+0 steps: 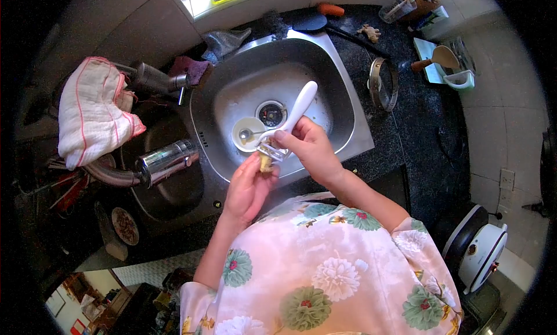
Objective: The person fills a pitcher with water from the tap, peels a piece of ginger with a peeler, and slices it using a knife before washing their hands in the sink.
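Observation:
My right hand (pixel 316 149) grips a white-handled peeler (pixel 303 103), its handle pointing up and away from me. The peeler's head is against a small yellowish piece of ginger (pixel 266 163), which my left hand (pixel 248 189) pinches from below with its fingertips. Both hands are over the near edge of a steel sink (pixel 355 129). Just beyond them, inside the sink, a small white bowl (pixel 236 139) with a metal spoon (pixel 246 134) in it stands beside the drain (pixel 271 113). The peeler's blade is partly hidden by my fingers.
A white cloth with red stripes (pixel 93 114) hangs at the left near the faucet (pixel 159 80). Behind the sink lie a black turner (pixel 310 23), a carrot (pixel 331 9) and another ginger piece (pixel 369 33). A round lid (pixel 394 85) and wooden spoon (pixel 445 57) are at the right.

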The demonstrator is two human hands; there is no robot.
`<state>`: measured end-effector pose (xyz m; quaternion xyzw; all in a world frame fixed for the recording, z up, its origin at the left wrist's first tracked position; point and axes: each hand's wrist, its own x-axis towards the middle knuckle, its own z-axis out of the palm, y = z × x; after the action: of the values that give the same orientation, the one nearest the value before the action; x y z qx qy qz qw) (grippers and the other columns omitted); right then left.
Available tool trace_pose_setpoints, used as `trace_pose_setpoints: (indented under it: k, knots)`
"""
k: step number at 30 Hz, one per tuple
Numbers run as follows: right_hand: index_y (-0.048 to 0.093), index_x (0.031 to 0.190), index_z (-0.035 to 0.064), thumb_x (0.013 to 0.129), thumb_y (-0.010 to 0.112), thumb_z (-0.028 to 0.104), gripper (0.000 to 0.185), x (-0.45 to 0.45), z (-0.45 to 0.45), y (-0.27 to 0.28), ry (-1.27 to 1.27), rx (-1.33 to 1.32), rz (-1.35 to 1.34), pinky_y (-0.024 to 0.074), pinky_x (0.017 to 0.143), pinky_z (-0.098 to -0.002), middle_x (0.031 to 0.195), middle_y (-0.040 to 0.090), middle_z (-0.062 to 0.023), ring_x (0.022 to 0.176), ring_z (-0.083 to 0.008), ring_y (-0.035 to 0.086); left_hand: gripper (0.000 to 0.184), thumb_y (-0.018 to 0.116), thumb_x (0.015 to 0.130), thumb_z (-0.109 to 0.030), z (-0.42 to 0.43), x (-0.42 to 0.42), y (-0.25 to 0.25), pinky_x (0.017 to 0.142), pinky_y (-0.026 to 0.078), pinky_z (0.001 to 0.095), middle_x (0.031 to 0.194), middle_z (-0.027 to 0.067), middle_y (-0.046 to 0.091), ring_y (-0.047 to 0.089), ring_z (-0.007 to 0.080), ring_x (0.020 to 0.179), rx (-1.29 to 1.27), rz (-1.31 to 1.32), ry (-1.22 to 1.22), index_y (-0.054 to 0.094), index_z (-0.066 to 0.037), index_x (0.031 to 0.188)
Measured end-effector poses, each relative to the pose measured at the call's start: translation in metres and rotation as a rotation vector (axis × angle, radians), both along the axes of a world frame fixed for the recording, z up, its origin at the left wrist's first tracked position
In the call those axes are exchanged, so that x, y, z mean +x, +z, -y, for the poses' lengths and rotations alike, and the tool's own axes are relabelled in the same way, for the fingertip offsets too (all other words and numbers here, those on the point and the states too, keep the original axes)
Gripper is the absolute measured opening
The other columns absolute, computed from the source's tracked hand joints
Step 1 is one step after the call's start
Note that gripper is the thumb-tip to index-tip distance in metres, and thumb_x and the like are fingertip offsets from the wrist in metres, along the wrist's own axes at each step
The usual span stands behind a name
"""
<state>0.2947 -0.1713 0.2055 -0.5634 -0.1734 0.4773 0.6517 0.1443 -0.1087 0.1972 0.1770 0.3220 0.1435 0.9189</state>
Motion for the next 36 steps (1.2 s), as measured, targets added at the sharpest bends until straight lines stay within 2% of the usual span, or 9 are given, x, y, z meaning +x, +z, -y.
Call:
trace_pose_setpoints:
  k: [9,21,24,28,29,32,33,34,36]
  knots:
    - [0.055,0.096,-0.0002,0.087,0.06,0.013,0.016,0.007,0.003,0.005,-0.031,-0.011,-0.077,0.0482,0.07,-0.0252,0.086,0.063,-0.0051,0.078,-0.01,0.059,0.025,0.047,0.095,-0.023,-0.004,-0.004,-0.014,0.068,0.047,0.0236,0.095,0.0045,0.057,0.053,0.0123,0.078,-0.025,0.032,-0.012,0.051,-0.003,0.109]
    - [0.056,0.093,0.0003,0.087,0.06,0.013,0.015,-0.002,0.005,0.0,0.002,-0.071,-0.046,0.0459,0.065,-0.0243,0.083,0.061,-0.0039,0.072,-0.009,0.056,0.031,0.052,0.09,-0.013,0.0,0.0,-0.008,0.076,0.048,0.0281,0.105,0.0033,0.056,0.055,0.0124,0.092,0.163,-0.119,0.111,0.043,-0.009,0.12]
    - [0.056,0.092,0.0006,0.086,0.06,0.013,0.014,0.011,0.004,-0.01,-0.166,-0.063,0.04,0.0452,0.063,-0.0244,0.081,0.061,-0.0037,0.071,-0.009,0.056,0.033,0.053,0.089,-0.012,-0.001,-0.004,-0.007,0.078,0.048,0.0292,0.106,0.0036,0.056,0.055,0.0128,0.092,0.152,-0.158,0.12,0.042,-0.009,0.12]
    - [0.056,0.091,0.0008,0.087,0.059,0.014,0.014,0.019,0.007,0.006,-0.08,-0.021,-0.047,0.0443,0.062,-0.024,0.08,0.061,-0.0043,0.069,-0.0098,0.056,0.036,0.054,0.088,-0.008,-0.002,-0.01,-0.008,0.079,0.048,0.0288,0.105,0.0071,0.055,0.056,0.0145,0.092,0.126,-0.136,0.092,0.041,-0.006,0.122]
    - [0.055,0.094,0.0005,0.087,0.059,0.015,0.016,0.022,0.007,0.011,-0.043,-0.025,-0.062,0.0469,0.066,-0.0257,0.083,0.062,-0.0056,0.074,-0.012,0.059,0.036,0.054,0.088,-0.008,-0.002,-0.01,-0.008,0.079,0.048,0.0289,0.105,0.0073,0.055,0.056,0.0149,0.093,0.13,-0.125,0.085,0.041,-0.006,0.121]
    - [0.054,0.103,0.0009,0.089,0.057,0.013,0.019,0.031,0.008,0.035,0.059,0.085,-0.375,0.0493,0.075,-0.0272,0.09,0.062,-0.0091,0.082,-0.0134,0.061,0.033,0.054,0.087,-0.008,-0.002,-0.013,-0.005,0.08,0.049,0.0294,0.105,0.0078,0.056,0.057,0.0158,0.093,0.117,-0.095,0.055,0.044,-0.006,0.119]
    - [0.053,0.105,0.0037,0.088,0.057,0.013,0.02,0.038,0.01,0.03,0.113,0.226,-0.449,0.0504,0.078,-0.0306,0.093,0.063,-0.0106,0.085,-0.0169,0.063,0.032,0.054,0.087,-0.008,-0.001,-0.015,-0.004,0.079,0.049,0.0295,0.104,0.0079,0.056,0.057,0.0161,0.092,0.105,-0.085,0.044,0.045,-0.006,0.118]
    - [0.056,0.097,0.0043,0.086,0.06,0.014,0.016,0.045,0.008,0.01,0.178,0.308,-0.438,0.0506,0.076,-0.0319,0.095,0.063,-0.0105,0.08,-0.0186,0.063,0.033,0.055,0.087,-0.009,0.0,-0.018,-0.007,0.079,0.05,0.0302,0.104,0.0078,0.056,0.058,0.017,0.091,0.101,-0.104,0.045,0.044,-0.006,0.118]
    - [0.059,0.093,0.0021,0.081,0.064,0.017,0.02,0.05,-0.002,-0.034,0.296,-0.264,0.656,0.0488,0.073,-0.033,0.089,0.064,-0.0119,0.084,-0.0203,0.063,0.034,0.055,0.086,-0.009,0.002,-0.019,-0.01,0.079,0.051,0.0316,0.102,0.0076,0.056,0.059,0.0187,0.09,0.104,-0.132,0.038,0.043,-0.007,0.118]
